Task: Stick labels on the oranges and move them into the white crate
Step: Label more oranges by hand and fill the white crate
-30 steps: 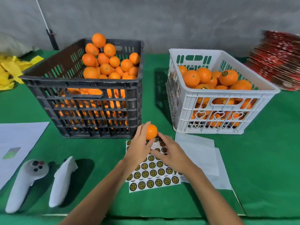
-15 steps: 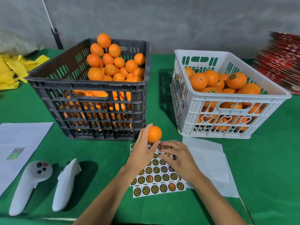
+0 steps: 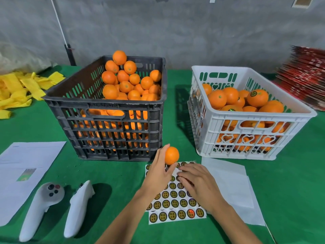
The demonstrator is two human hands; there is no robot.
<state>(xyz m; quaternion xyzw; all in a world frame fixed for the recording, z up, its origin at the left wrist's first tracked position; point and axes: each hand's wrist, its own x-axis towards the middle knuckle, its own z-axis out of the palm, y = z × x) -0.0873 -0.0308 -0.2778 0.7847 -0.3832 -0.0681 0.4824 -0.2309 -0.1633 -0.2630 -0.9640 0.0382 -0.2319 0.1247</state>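
My left hand (image 3: 159,170) grips a small orange (image 3: 171,155) just above the label sheet (image 3: 175,206), in front of the black crate (image 3: 112,124). That crate is heaped with unlabelled oranges (image 3: 123,80). My right hand (image 3: 197,185) lies palm down on the sheet of round gold-and-black stickers, fingertips at its upper rows; whether a sticker is pinched I cannot see. The white crate (image 3: 246,118) at right holds several labelled oranges (image 3: 256,97).
Two white handheld controllers (image 3: 58,206) lie at the front left, beside a printed paper (image 3: 22,169). Blank backing sheets (image 3: 232,187) lie right of the stickers. Yellow foam nets (image 3: 19,87) are piled at far left, red flat cartons (image 3: 306,74) at far right.
My right hand has slid back from the orange down onto the sticker sheet. My left hand still holds the orange in about the same place.
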